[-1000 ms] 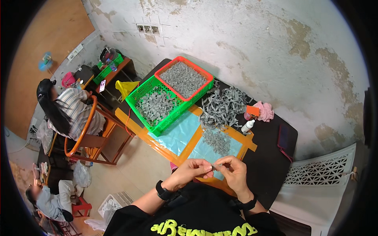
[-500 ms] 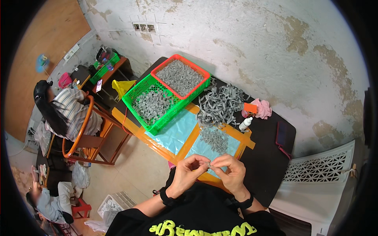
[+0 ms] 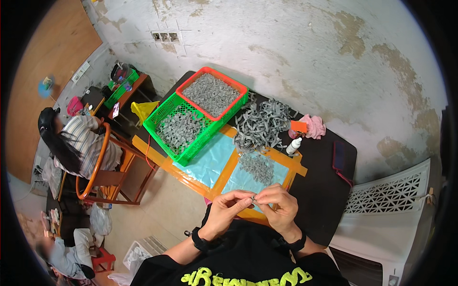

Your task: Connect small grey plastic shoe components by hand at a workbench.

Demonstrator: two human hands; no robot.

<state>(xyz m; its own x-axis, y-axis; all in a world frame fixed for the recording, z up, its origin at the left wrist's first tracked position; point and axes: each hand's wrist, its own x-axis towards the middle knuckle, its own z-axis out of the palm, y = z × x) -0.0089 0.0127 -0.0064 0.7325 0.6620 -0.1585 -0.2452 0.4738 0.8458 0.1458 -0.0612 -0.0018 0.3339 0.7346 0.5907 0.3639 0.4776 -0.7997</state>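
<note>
My left hand (image 3: pixel 228 209) and my right hand (image 3: pixel 278 207) meet over the near edge of the table, both closed in a pinch. Between their fingertips is a small grey piece (image 3: pixel 253 199), too small to make out fully. Just beyond my hands lies a heap of small grey bits (image 3: pixel 257 168) on blue plastic sheeting held by orange tape. Farther back is a tangled pile of grey strips (image 3: pixel 262 125). At the back left stands a green basket (image 3: pixel 185 158) holding grey pieces, and a red basket (image 3: pixel 243 90) full of small grey pieces rests on it.
Right of the strips stand a white bottle (image 3: pixel 294 146), an orange card (image 3: pixel 299 126) and a pink cloth (image 3: pixel 315 127). A dark phone-like case (image 3: pixel 338 157) lies at the table's right. A white plastic chair (image 3: pixel 381 214) stands beside it. Two people sit at the left, one on a wooden chair (image 3: pixel 102 176).
My hands stay together at the same spot, with slight finger movement around the small grey piece. The view has shifted a little, moving the surroundings slightly left.
</note>
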